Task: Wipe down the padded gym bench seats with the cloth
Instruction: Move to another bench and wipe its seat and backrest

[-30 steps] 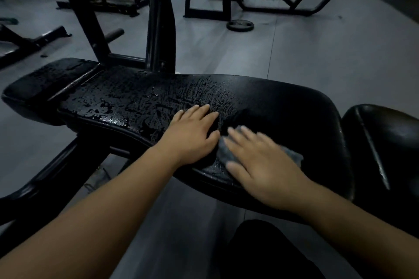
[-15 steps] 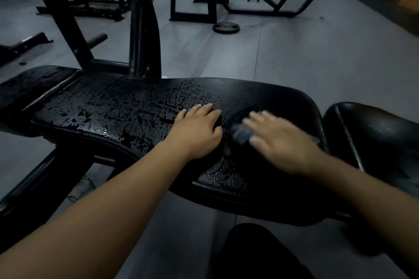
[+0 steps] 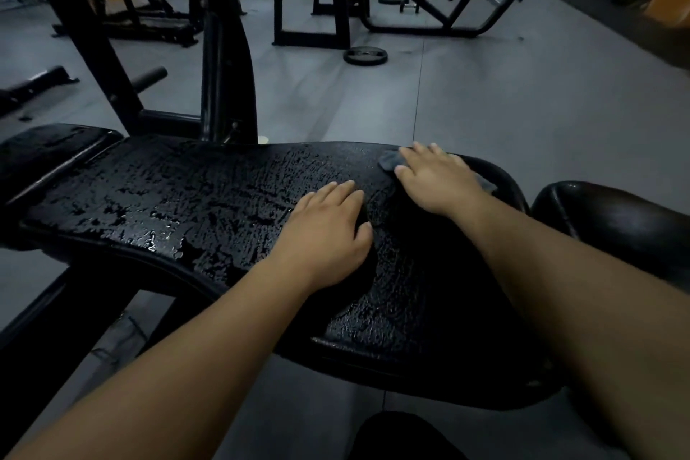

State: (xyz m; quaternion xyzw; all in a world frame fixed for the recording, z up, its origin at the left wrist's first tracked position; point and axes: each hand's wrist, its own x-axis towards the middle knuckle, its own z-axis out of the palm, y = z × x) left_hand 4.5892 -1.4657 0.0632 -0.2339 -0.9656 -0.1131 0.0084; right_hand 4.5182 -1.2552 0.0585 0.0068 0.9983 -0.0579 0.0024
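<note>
The wet black seat is touched by the flat left hand. A grey cloth is pinned under the flat right hand.

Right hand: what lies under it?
A grey cloth, pressed on the wet bench pad; only its edges show beyond the right hand. Its middle is covered.

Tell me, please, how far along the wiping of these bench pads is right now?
Done: only the darker, smoother patch beside the right hand looks wiped. In hand: that hand presses the grey cloth flat at the long pad's far right edge, while the left hand rests flat mid-pad. Left: the droplet-beaded stretch to the left, the small pad at far left and the separate pad on the right.
</note>
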